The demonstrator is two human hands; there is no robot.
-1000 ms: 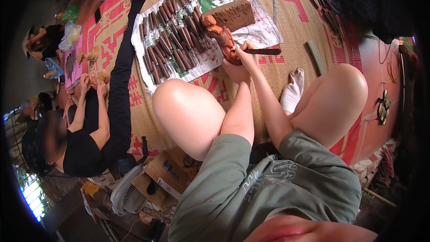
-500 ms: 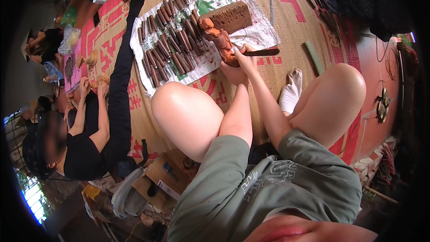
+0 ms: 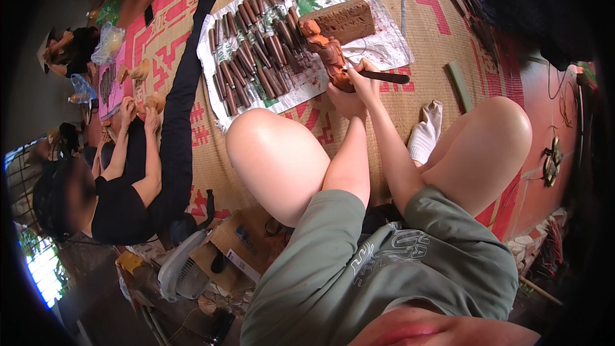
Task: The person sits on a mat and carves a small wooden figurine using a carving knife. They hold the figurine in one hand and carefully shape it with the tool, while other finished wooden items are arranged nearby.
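Observation:
My left hand [image 3: 346, 100] is wrapped round the lower end of a reddish-brown carved wooden figurine [image 3: 331, 57], which leans up and away to the left. In my right hand [image 3: 365, 79] is a carving chisel with a dark handle [image 3: 392, 77]; the handle points right. Its working end meets the figurine's lower right side, though the tip is too small to make out. Just beyond the figurine a brown carved block [image 3: 351, 20] lies on a white printed sheet [image 3: 388, 47]. Left of it, several dark-handled carving tools [image 3: 261, 48] are laid out in rows.
A patterned straw mat [image 3: 423, 32] spreads beneath. A grey-green bar [image 3: 457, 86] lies right of my hands, and more tools [image 3: 471, 19] lie at the far right. On the left, a person in black [image 3: 125, 211] handles a pale wooden piece [image 3: 154, 100]. A cardboard box [image 3: 234, 240] stands near my left side.
The whole view has shifted slightly, moving the mat and tools a little right. Both hands keep their grip on the figurine and the chisel, with the chisel only slightly moved.

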